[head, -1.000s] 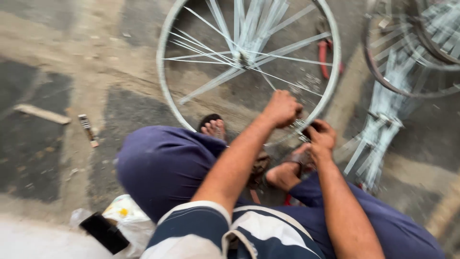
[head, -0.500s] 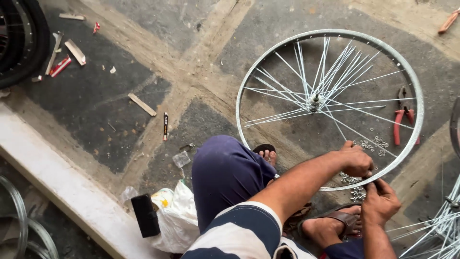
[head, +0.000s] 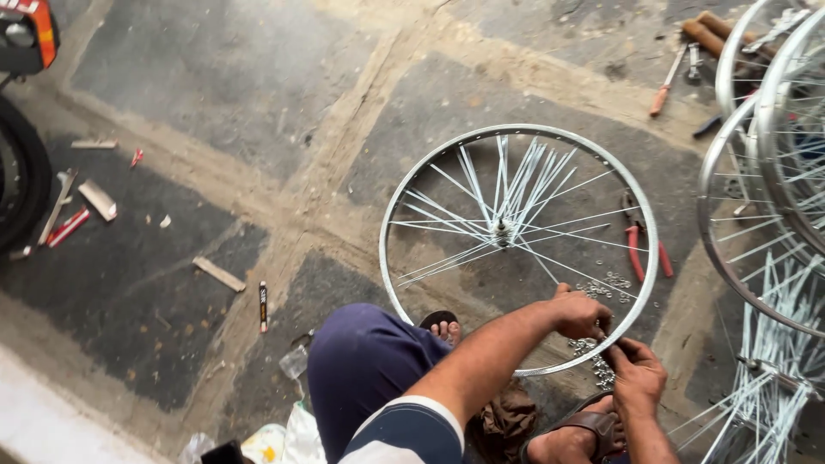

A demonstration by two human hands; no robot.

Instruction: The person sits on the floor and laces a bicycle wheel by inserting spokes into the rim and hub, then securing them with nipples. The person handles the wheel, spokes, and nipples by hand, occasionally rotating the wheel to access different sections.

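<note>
Silver bicycle wheel rim (head: pixel 404 193) w/ loose, fanned spokes lies flat on stone floor, just ahead of both hands. Left hand (head: pixel 580 314) pinched at rim's near edge; right hand (head: pixel 638 371) closed beside it, contents too small to tell. Small nipples (head: pixel 601 283) scattered by fingers. Red-handled pliers (head: pixel 636 245) beyond hands, inside rim. White plastic bag (head: pixel 275 442) near left knee.

Soft, even daylight falls on the stone floor (head: pixel 215 103), with only faint shadows. The wheel rim (head: pixel 404 185) shines mildly, without harsh glare. The centre is sharp; the spokes (head: pixel 756 404) at lower right look smeared, perhaps from motion. Lines bend slightly toward the edges.
</note>
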